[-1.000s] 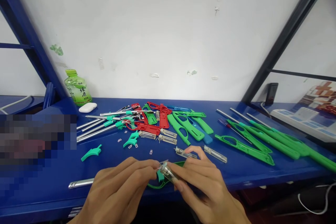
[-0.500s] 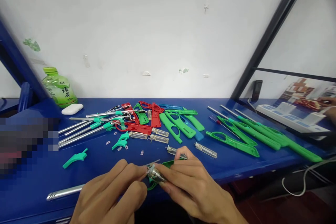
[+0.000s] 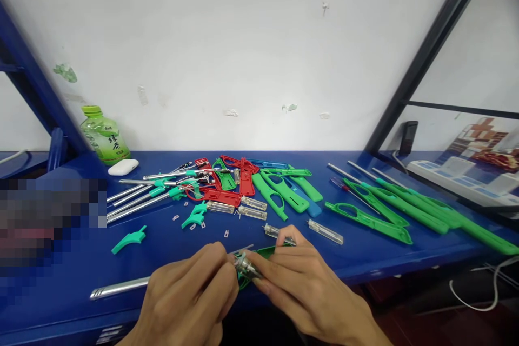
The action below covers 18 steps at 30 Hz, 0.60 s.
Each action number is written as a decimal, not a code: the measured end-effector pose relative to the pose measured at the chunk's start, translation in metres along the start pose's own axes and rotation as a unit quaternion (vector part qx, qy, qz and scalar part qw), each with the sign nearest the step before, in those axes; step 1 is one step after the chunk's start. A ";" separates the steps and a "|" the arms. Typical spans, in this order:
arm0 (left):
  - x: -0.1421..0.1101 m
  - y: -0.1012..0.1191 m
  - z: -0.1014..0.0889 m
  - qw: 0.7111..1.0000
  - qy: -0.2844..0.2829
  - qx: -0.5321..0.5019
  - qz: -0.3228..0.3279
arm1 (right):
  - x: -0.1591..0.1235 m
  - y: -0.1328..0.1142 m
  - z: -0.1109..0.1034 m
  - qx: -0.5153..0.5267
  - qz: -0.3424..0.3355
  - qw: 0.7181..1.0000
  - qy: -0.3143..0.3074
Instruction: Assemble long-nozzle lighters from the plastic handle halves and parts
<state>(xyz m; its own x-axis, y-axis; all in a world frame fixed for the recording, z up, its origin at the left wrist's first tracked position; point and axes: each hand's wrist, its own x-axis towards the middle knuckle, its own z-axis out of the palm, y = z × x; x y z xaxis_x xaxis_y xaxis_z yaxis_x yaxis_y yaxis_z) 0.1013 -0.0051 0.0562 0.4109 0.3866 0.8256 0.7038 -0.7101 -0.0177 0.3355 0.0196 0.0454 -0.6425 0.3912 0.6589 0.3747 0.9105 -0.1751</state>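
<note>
My right hand [image 3: 312, 281] pinches a clear lighter fuel tank [image 3: 250, 269] with a metal valve end that points left. The fingers of my left hand [image 3: 190, 292] are closed at that valve end; what they grip is hidden. Beneath both hands lies a green lighter shell [image 3: 267, 252], mostly covered. A silver metal tube [image 3: 119, 287] sticks out to the left from under my left hand. Further clear fuel tanks [image 3: 325, 231] lie just beyond my right hand. Teal trigger pieces [image 3: 130, 239] and tiny pale clips [image 3: 226, 233] are beyond my left hand.
Several silver tubes with wires [image 3: 138, 203] lie at left. Red shell halves [image 3: 247, 175] and green handles [image 3: 284, 192] are piled mid-table. Long assembled green lighters [image 3: 413, 208] and a screwdriver [image 3: 339, 184] are at right. A bottle [image 3: 104, 135] and white case [image 3: 123, 167] stand back left.
The camera view has shifted slightly, so the table's things sit further right. My left fingers have curled closer around the tank's valve end; my right hand keeps its hold.
</note>
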 end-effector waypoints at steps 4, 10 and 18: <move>0.005 0.000 0.000 0.999 0.006 0.009 0.035 | 0.000 0.001 -0.001 0.014 -0.001 1.000 -0.007; -0.006 -0.005 -0.003 1.000 -0.012 -0.022 0.016 | -0.001 -0.001 -0.004 0.085 0.036 0.996 -0.002; 0.006 -0.011 -0.008 0.996 -0.046 -0.003 -0.071 | -0.001 0.001 -0.010 0.095 0.186 0.959 0.192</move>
<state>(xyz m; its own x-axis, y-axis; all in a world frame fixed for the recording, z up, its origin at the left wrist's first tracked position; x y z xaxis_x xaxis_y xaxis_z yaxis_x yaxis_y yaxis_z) 0.0913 0.0002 0.0665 0.3589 0.5356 0.7644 0.7553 -0.6478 0.0993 0.3434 0.0189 0.0515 -0.1813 0.6488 0.7390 0.3784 0.7397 -0.5565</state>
